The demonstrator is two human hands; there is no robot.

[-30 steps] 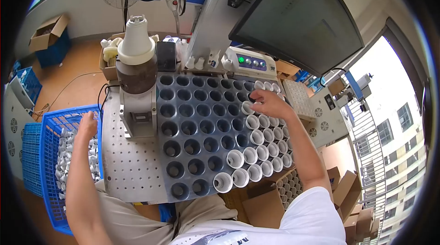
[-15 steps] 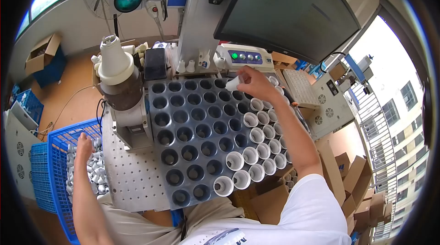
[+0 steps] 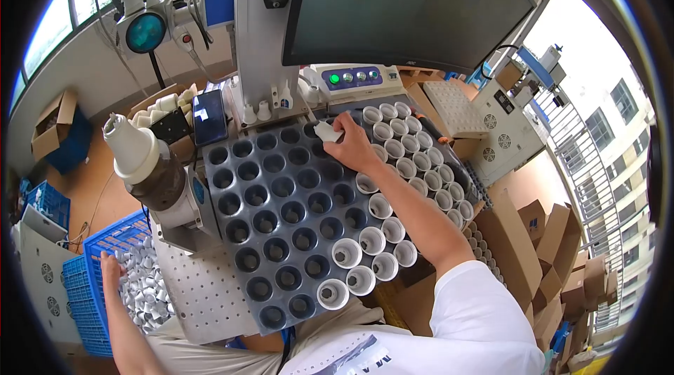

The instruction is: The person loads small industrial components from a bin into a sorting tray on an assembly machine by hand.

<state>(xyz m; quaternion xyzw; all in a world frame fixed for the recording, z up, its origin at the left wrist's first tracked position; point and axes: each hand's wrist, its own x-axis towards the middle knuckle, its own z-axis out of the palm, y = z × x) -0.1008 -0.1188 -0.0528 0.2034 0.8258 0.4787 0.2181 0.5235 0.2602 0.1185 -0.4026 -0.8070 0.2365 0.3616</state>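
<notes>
A small white cup (image 3: 326, 132) is pinched by the fingers (image 3: 340, 137) of the right hand (image 3: 357, 149) and held tilted just above the dark tray (image 3: 281, 199), over the sockets near the tray's twelve o'clock edge. Rows of upright white cups (image 3: 414, 164) are seen seated along the tray's side from one o'clock round to five o'clock, and dark open sockets are shown toward nine o'clock. The left hand (image 3: 110, 267) is laid in the blue basket (image 3: 86, 301) at eight o'clock of the tray, resting on a heap of loose white parts (image 3: 144, 294). It cannot be told whether its fingers are spread or closed on a part. A brown cylindrical fixture (image 3: 158, 182) topped by a white cone is seen at ten o'clock of the tray, mounted on the perforated table (image 3: 193, 291). A control box (image 3: 354, 81) with a green light is seen beyond the right hand at twelve o'clock, under the monitor (image 3: 400, 3).
</notes>
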